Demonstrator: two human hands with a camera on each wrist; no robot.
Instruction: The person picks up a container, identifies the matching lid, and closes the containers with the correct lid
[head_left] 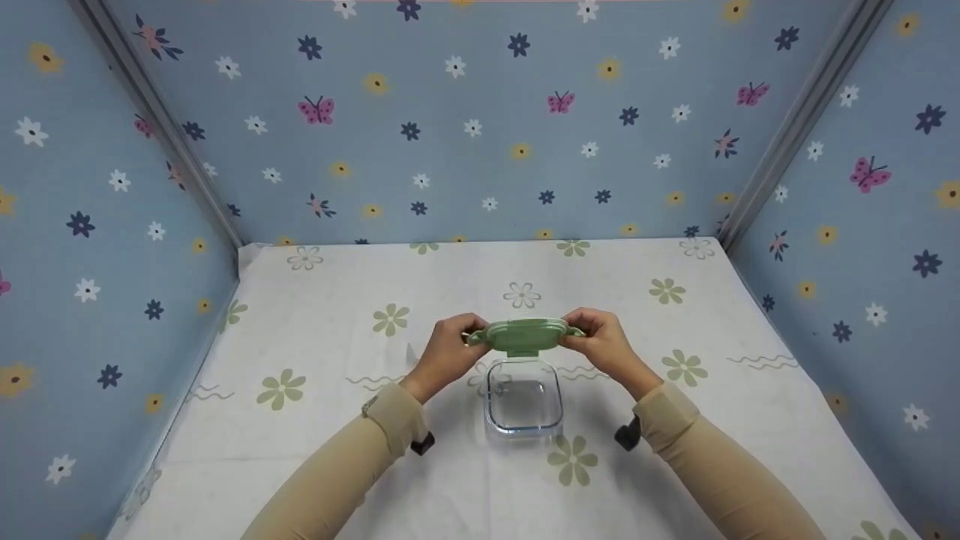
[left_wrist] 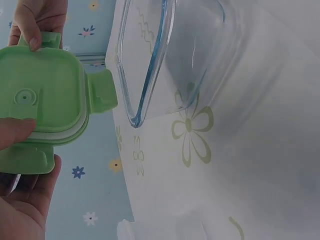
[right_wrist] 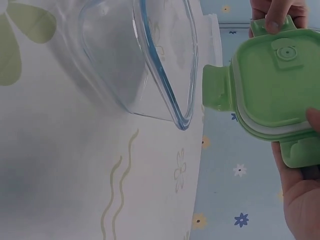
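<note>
A green square lid with side latch flaps hangs level just above an empty clear glass container on the flowered tablecloth. My left hand pinches the lid's left flap and my right hand pinches its right flap. In the left wrist view the lid shows its top with a round vent, my left hand gripping one flap, beside the container. In the right wrist view the lid sits beside the container's rim, with my right hand on a flap.
A white cloth with pale green flowers covers the table. Blue flowered walls close in the back and both sides. Metal corner posts stand at the rear corners.
</note>
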